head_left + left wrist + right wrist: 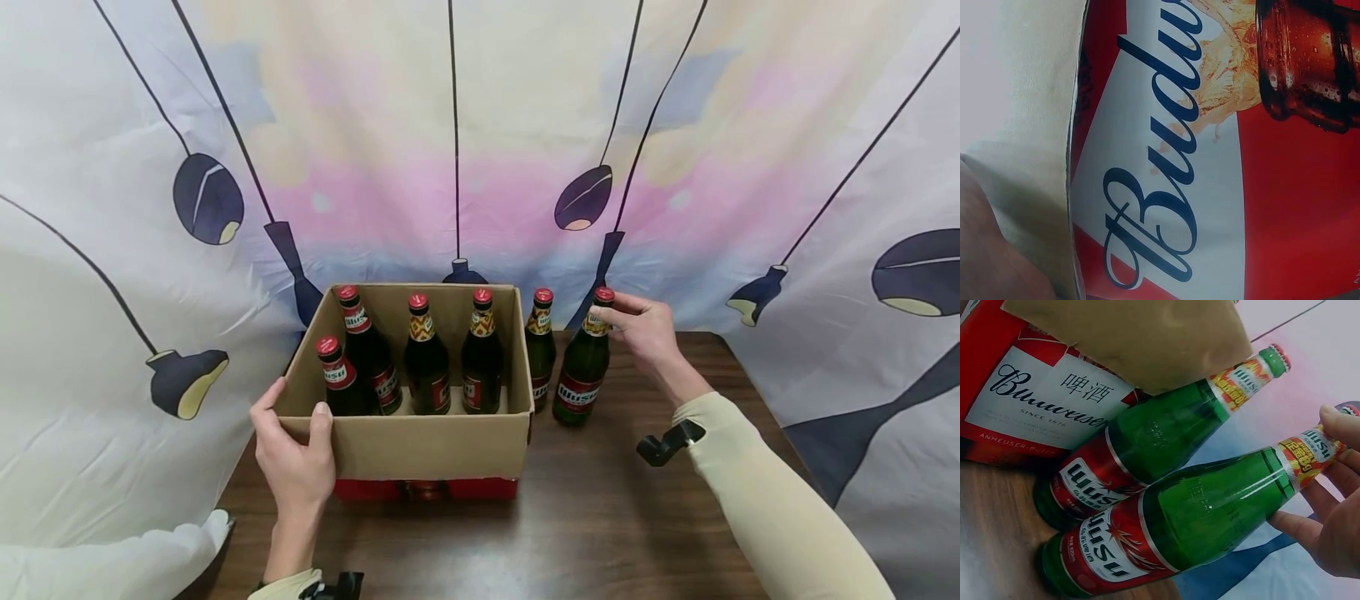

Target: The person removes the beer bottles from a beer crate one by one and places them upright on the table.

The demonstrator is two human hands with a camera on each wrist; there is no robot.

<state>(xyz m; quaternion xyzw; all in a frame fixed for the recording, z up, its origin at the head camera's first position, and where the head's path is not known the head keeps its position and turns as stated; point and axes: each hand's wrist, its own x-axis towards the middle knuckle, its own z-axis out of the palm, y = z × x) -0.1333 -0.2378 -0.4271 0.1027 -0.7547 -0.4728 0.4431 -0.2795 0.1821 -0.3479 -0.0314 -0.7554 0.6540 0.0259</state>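
Observation:
My right hand (647, 332) pinches the neck of a green beer bottle (581, 375) that stands upright, or nearly so, to the right of the box. Its red cap and Wusu labels show in the right wrist view, where a second green bottle (1141, 450) stands between it and the box. At the front left corner of the cardboard box (431, 446), my left hand (295, 454) holds the wall, thumb over the front flap. Inside the open box are several capped beer bottles (427, 362), their bases partly hidden by the front wall.
Below the raised brown flaps, the box's red Budweiser printing (1160, 156) shows. Everything stands on a dark wooden table (600, 517). Behind it hangs a cloth backdrop (510, 125) printed with lamps, and a white cloth (112, 558) lies at the lower left.

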